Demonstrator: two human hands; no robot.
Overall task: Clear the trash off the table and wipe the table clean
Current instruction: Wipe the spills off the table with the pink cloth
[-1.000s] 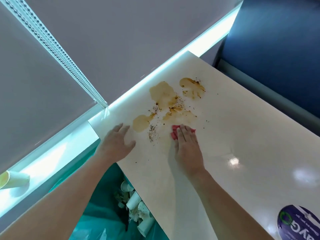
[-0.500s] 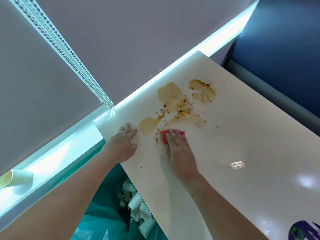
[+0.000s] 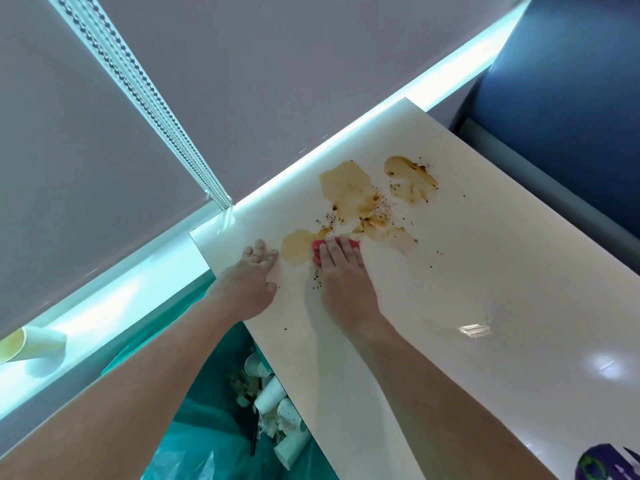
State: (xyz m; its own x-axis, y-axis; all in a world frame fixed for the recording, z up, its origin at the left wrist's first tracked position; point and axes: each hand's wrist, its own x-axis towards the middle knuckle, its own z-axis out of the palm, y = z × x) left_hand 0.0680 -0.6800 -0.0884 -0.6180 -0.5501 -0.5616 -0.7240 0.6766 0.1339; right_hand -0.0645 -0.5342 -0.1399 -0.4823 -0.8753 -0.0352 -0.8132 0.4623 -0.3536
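Observation:
My right hand point(image 3: 341, 275) presses flat on a small pink cloth point(image 3: 318, 249) on the white table point(image 3: 485, 271), at the near edge of a brown spill point(image 3: 349, 194). The cloth touches the leftmost puddle point(image 3: 296, 247); most of it is hidden under my fingers. Dark crumbs point(image 3: 379, 211) are scattered through the spill, with another brown patch point(image 3: 410, 181) further right. My left hand point(image 3: 251, 282) rests palm down near the table's left corner, fingers apart, holding nothing.
A teal trash bag point(image 3: 207, 427) hangs beside the table's left edge with several white paper cups point(image 3: 273, 396) inside. One paper cup point(image 3: 31, 344) lies on the lit window ledge at left. A blue seat point(image 3: 571, 81) stands at the far right. A purple sticker point(image 3: 602, 465) shows bottom right.
My right hand has slid the pink cloth leftward and slightly forward to the edge of the left puddle. My left hand has stayed near the corner.

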